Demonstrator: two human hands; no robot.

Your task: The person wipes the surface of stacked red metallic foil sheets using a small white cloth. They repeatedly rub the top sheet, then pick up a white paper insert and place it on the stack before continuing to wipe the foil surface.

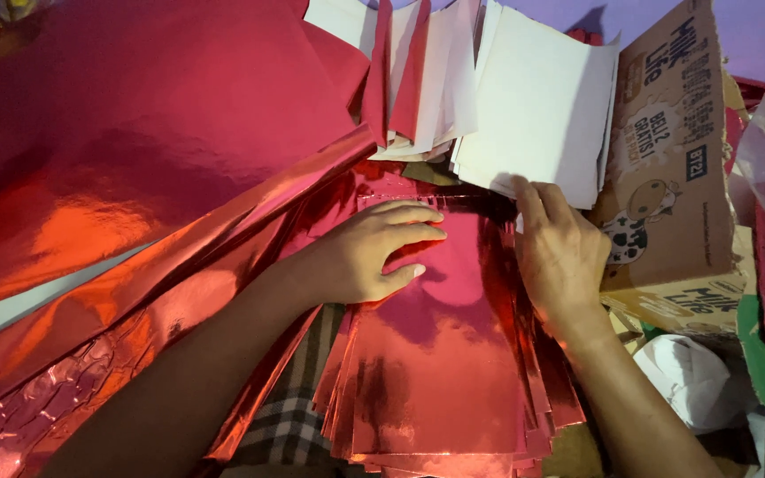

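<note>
Head view: left hand (pixel 360 257) lies flat, fingers spread, on the stack of red foil sheets (pixel 440 354) – right hand (pixel 560 252) pinches its far edge; press evenly, keeping the edges squared.

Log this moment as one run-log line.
left hand: flat on red foil stack | right hand: at stack's right edge, fingertips by white sheets | cardboard box: right
</note>
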